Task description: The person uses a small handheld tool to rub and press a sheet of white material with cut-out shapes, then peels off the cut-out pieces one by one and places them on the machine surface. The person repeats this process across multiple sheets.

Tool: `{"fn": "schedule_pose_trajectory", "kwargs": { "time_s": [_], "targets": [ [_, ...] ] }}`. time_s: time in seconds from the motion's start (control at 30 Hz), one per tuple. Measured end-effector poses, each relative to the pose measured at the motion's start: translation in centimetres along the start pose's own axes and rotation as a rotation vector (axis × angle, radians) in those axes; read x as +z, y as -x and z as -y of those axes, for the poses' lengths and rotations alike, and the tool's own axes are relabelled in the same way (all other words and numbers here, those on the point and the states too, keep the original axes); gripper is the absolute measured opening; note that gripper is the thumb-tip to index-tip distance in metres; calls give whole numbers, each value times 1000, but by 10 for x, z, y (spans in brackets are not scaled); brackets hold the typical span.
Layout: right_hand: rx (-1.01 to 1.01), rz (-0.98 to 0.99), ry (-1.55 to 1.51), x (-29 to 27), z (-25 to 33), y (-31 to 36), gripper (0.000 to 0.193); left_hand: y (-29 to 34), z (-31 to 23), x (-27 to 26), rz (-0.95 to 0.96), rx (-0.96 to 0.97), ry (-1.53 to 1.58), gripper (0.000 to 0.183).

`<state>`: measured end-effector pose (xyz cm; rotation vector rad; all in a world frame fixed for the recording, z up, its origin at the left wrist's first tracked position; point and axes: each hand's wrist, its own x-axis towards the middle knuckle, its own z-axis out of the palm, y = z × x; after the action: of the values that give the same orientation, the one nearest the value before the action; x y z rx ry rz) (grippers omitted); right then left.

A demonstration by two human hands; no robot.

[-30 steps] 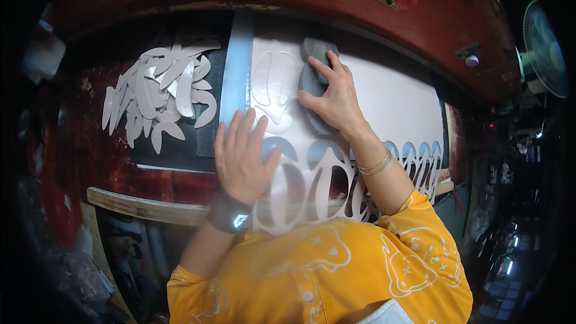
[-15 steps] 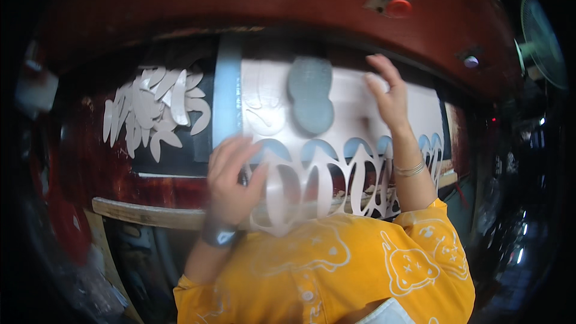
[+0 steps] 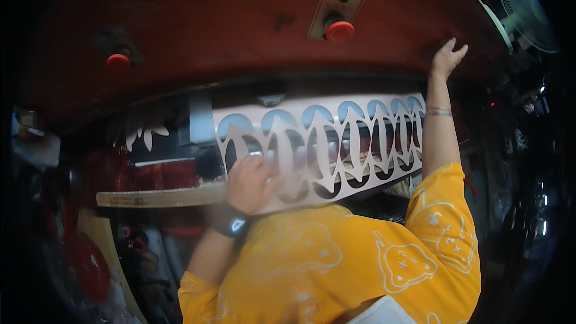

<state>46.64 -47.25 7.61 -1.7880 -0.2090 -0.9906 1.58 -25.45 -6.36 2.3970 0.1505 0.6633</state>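
A pale sheet (image 3: 367, 175) with rows of leaf-shaped and round-ended cutouts spans the work surface, its near edge by my yellow shirt. My left hand (image 3: 249, 183), slightly blurred, has its fingers curled over the sheet's near left part. My right hand (image 3: 449, 59) is raised to the right end of the red machine front (image 3: 240, 30), fingers apart and holding nothing; whether it touches a control there is hidden. Beneath the machine front, only the near end of a grey rounded cutting die (image 3: 273, 99) shows.
Two red mushroom buttons (image 3: 340, 31) stick out of the machine front. Cut white leaf-shaped pieces (image 3: 144, 137) lie at the left, partly in shadow. A wooden rail (image 3: 159, 198) runs along the near left edge. At the far right stands a fan (image 3: 525, 6).
My right hand has gone from above the sheet up to the machine's right end. My left hand's fingers have curled in. The view has shifted, and the machine front now covers most of the die.
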Motion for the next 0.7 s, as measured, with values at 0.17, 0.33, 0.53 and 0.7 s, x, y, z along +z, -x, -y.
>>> {"fn": "schedule_pose_trajectory", "kwargs": {
  "time_s": [0.17, 0.33, 0.53, 0.7],
  "targets": [
    [219, 93, -334, -69, -4, 61, 71, 3, -9, 2, 10, -63, -67, 13],
    [71, 1207, -51, -147, 42, 196, 26, 15, -17, 9, -48, -104, -137, 12],
    [-632, 1312, 279, -172, 87, 250, 53, 16, -22, 16, -96, -118, -241, 11],
    [-650, 1306, 314, -169, 90, 249, 60, 14, -23, 16, -79, -124, -321, 13]
  ]
}}
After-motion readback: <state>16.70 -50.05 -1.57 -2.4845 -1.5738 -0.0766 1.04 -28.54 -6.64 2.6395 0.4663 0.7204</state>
